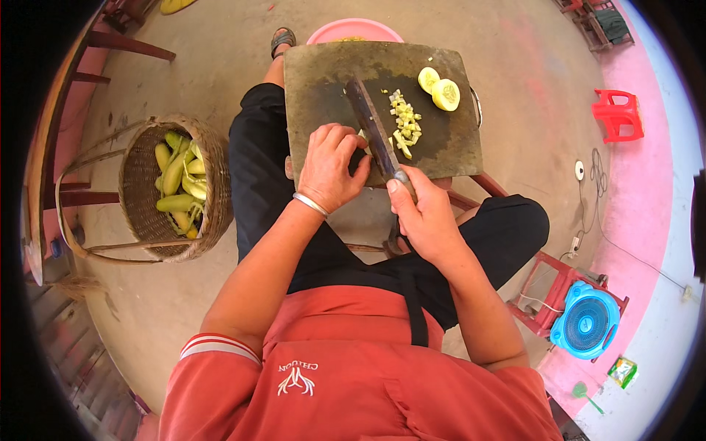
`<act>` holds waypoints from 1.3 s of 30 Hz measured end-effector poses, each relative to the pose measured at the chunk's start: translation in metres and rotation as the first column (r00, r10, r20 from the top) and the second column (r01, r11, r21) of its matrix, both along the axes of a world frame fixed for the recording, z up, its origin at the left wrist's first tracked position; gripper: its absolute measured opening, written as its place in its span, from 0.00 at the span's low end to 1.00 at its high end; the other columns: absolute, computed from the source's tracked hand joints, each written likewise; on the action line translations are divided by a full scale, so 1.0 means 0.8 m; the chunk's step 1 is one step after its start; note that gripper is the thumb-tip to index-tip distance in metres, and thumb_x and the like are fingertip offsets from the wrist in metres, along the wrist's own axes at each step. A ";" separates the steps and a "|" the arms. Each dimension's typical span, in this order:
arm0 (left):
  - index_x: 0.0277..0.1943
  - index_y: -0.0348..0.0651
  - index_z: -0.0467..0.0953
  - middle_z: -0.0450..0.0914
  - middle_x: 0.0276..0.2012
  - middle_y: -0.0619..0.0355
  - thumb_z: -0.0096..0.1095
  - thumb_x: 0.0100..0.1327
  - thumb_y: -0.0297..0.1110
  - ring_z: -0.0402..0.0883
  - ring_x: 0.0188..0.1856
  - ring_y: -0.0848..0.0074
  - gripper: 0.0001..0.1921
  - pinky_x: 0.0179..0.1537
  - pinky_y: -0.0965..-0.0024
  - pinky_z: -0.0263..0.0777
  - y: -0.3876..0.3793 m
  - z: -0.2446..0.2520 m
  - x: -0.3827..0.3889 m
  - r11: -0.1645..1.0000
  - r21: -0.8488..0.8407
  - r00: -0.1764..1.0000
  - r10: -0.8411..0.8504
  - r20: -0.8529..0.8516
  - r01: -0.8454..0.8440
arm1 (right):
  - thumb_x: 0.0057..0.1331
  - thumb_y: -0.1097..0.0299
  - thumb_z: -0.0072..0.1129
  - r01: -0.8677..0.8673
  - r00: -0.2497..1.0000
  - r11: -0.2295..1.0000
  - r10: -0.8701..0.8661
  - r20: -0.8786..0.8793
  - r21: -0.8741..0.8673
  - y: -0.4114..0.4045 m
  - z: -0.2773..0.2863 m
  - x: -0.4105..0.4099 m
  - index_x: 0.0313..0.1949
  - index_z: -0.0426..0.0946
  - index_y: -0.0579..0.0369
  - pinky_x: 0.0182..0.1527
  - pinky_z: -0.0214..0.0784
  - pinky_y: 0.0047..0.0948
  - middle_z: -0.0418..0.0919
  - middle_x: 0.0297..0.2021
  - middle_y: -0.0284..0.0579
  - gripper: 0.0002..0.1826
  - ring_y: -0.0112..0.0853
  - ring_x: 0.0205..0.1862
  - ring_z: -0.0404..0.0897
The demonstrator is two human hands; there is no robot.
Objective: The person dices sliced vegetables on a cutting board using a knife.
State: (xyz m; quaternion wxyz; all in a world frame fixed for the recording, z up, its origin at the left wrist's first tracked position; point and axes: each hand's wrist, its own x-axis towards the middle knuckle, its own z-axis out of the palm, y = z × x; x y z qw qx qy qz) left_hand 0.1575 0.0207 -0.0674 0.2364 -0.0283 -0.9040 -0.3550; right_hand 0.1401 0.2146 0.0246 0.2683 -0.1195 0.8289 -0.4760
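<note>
My right hand (422, 212) grips the handle of a kitchen cleaver (370, 124), its blade upright over a dark, worn cutting board (317, 60). Left of the blade, my left hand (336, 165) rests at the board's near edge with bent fingers. Its fingertips are by a small pale-green piece (362, 134) beside the blade; whether they pinch it cannot be told. Diced pale-green vegetable (407, 122) lies right of the blade, with a few longer strips at its near end. Two cut cucumber-like pieces (445, 95) with seedy faces sit at the board's far right.
A woven basket (218, 187) of yellow-green cucumber-like vegetables (175, 175) stands on the floor at left. Behind the board is a pink basin (356, 26). At right are a red plastic stool (618, 116), a blue fan (586, 322) and a cable (598, 182). A wooden table (36, 182) edges the far left.
</note>
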 end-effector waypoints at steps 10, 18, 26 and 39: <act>0.43 0.41 0.81 0.82 0.47 0.51 0.76 0.55 0.26 0.78 0.55 0.53 0.13 0.59 0.54 0.71 0.002 0.002 -0.002 1.000 -0.012 1.000 0.005 0.016 -0.005 | 0.77 0.61 0.58 0.047 0.998 0.997 -0.049 -0.035 -0.054 -0.008 -0.014 0.001 0.61 0.77 0.62 0.43 0.77 0.43 0.85 0.36 0.57 0.20 0.51 0.37 0.87; 0.45 0.42 0.82 0.84 0.51 0.51 0.72 0.59 0.25 0.79 0.57 0.53 0.11 0.61 0.53 0.70 0.004 0.024 -0.009 0.998 0.052 0.999 0.016 0.040 -0.018 | 0.73 0.61 0.66 -0.008 0.889 0.998 0.032 -0.457 0.055 0.023 0.000 0.004 0.64 0.76 0.59 0.41 0.80 0.43 0.87 0.41 0.53 0.24 0.48 0.39 0.88; 0.43 0.41 0.81 0.82 0.46 0.49 0.75 0.59 0.27 0.81 0.52 0.55 0.11 0.57 0.55 0.73 -0.021 0.138 -0.011 0.988 -0.090 0.992 -0.124 0.029 0.126 | 0.67 0.59 0.71 -0.146 0.579 0.898 0.418 -0.700 0.416 0.061 0.007 -0.027 0.57 0.78 0.57 0.30 0.79 0.35 0.80 0.32 0.42 0.23 0.37 0.29 0.85; 0.47 0.42 0.81 0.80 0.51 0.49 0.79 0.62 0.50 0.75 0.58 0.52 0.22 0.64 0.53 0.70 -0.033 0.070 -0.140 0.751 -0.284 0.783 -0.466 0.413 0.597 | 0.67 0.59 0.71 -0.219 0.553 0.878 0.471 -0.688 0.426 0.053 -0.011 -0.027 0.58 0.79 0.55 0.31 0.79 0.34 0.80 0.31 0.39 0.24 0.34 0.31 0.85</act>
